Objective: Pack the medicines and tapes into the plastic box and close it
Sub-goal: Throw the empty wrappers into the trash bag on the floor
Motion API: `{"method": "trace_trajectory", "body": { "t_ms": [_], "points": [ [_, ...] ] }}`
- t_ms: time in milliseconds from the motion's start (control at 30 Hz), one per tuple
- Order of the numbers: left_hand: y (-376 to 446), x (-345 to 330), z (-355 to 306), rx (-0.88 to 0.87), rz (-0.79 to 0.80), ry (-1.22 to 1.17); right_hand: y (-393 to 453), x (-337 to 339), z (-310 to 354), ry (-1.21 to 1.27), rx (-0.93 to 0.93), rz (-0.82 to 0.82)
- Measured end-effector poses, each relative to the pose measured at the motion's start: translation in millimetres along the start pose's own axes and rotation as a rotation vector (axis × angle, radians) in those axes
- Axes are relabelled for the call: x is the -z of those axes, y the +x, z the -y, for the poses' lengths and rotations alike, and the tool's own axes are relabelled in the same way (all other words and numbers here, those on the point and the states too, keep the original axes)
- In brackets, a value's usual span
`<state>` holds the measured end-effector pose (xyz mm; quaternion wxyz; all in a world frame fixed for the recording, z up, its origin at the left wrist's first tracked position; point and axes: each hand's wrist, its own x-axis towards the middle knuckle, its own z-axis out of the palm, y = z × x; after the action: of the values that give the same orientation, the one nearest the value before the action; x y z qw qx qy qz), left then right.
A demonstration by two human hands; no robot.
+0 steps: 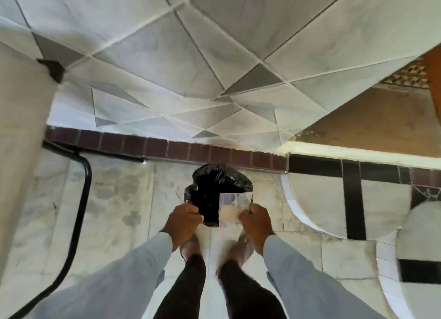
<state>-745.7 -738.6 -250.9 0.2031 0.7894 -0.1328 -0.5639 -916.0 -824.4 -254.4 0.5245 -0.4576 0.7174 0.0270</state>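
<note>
**Bag held open over the floor, box nowhere in sight**

A person stands on a pale tiled floor, looking down past grey sleeves and dark trousers at a black plastic bag held out in front of the feet. The left hand is closed on the near edge of the bag's mouth, apparently to keep it spread. The right hand is pinched shut on a small clear pouch, holding it by its right edge at the bag's rim; something pale shows in the pouch's lower half, though what it is cannot be made out. Held this way, one hand steadies the opening while the other keeps the pouch at the mouth, but whether it is going in or coming out cannot be told.

The plastic box, the tapes and any counter are not in view. A dark brick-coloured band runs along the foot of the wall, and a black tube frame curves at the left. By these signs, packing the box appears not to have begun.
</note>
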Motion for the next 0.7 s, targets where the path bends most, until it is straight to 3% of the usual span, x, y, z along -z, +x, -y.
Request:
{"method": "trace_trajectory", "body": {
  "t_ms": [100, 400, 567, 700],
  "points": [
    [59.9, -21.6, 15.8, 0.063, 0.011, 0.038, 66.9, -23.6, -14.3, -0.056, -0.029, 0.041],
    [197.4, -83.4, 50.6, 0.154, -0.004, -0.146, 219.5, -94.9, -65.9, -0.030, -0.158, 0.185],
    [229.1, -101.7, 52.8, 0.152, -0.025, -0.146, 264.9, -113.0, -92.2, -0.021, -0.315, 0.224],
    [221.8, -99.7, 42.3, 0.132, -0.007, -0.103, 271.0, -105.6, -96.6, -0.170, -0.303, 0.212]
  ]
}}
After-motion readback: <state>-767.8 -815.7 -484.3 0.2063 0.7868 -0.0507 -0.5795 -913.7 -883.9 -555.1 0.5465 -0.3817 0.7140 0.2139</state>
